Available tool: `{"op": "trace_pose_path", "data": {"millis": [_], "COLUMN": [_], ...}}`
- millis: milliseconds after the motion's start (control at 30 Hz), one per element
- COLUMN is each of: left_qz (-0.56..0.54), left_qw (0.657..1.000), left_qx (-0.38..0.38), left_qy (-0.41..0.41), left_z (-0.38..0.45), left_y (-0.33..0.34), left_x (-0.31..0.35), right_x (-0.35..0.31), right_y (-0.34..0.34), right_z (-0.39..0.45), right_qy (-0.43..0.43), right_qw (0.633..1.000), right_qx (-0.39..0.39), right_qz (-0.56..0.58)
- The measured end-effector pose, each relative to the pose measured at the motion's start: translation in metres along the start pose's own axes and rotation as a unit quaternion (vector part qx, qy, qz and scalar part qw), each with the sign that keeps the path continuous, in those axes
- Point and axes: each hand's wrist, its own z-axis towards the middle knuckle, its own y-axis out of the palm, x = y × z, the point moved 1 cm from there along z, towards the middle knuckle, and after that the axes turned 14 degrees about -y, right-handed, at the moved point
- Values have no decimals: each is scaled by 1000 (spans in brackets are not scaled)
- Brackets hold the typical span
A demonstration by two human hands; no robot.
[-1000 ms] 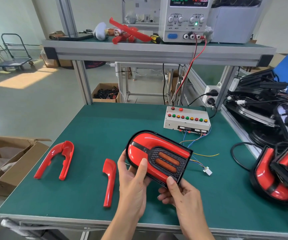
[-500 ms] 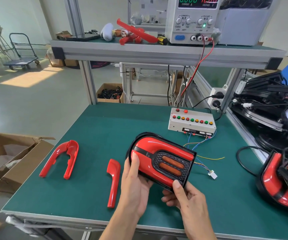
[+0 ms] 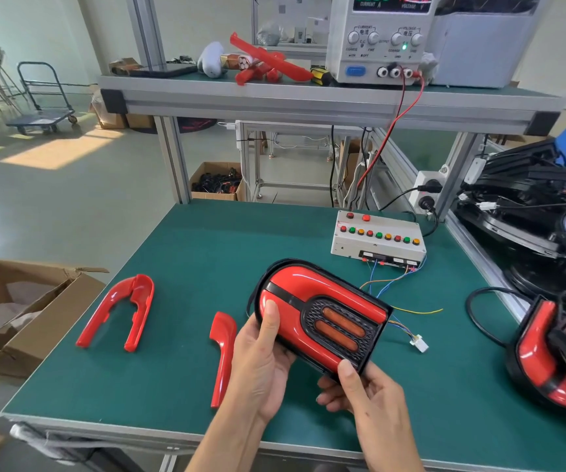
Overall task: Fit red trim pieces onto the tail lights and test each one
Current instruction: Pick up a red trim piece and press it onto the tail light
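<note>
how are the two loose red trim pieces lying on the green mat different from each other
The U-shaped trim curves into two arms; the straight trim is a single narrow strip with a flared top. The U-shaped trim lies farther left, well clear of the left hand; the straight trim lies just beside it. Both are glossy red.

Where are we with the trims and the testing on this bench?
Done: the black-framed tail light held by the left hand and right hand already wears red trim. In hand: its test; the white wire connector lies loose on the mat. Left: the red U-shaped trim and narrow red trim strip lie unfitted.
</note>
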Motion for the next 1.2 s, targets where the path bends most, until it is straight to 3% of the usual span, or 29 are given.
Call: {"op": "trace_pose_path", "data": {"millis": [367, 533, 733, 800, 867, 933, 1067, 1133, 1200], "left_qz": [12, -10, -2, 18, 35, 51, 153, 211, 253], "left_qw": [1000, 998, 998, 997, 995, 994, 984, 973, 962], "left_qx": [-25, -26, 57, 71, 92, 92, 59, 40, 20], "left_qy": [-5, -47, 12, 25, 32, 40, 76, 91, 102], "left_z": [0, 0, 5, 8, 8, 8, 5, 2, -2], "left_y": [2, 9, 16, 12, 7, 3, 1, 4, 10], "left_x": [4, 1, -5, -4, -2, -3, -10, -12, -10], "right_x": [-1, -3, -6, -5, -13, -28, -70, -85, -93], "right_y": [-2, 1, 4, 0, -4, -8, 0, 7, 15], "right_z": [0, 2, 0, 0, 0, 5, 38, 63, 85], "right_qy": [12, 23, 40, 35, 8, -92, -267, -234, -135], "right_qw": [1000, 1000, 998, 992, 970, 936, 879, 887, 902], "right_qx": [-11, -7, -6, 63, 180, 219, 72, -41, -160], "right_qz": [-1, 3, -43, -103, -166, -259, -389, -396, -376]}}
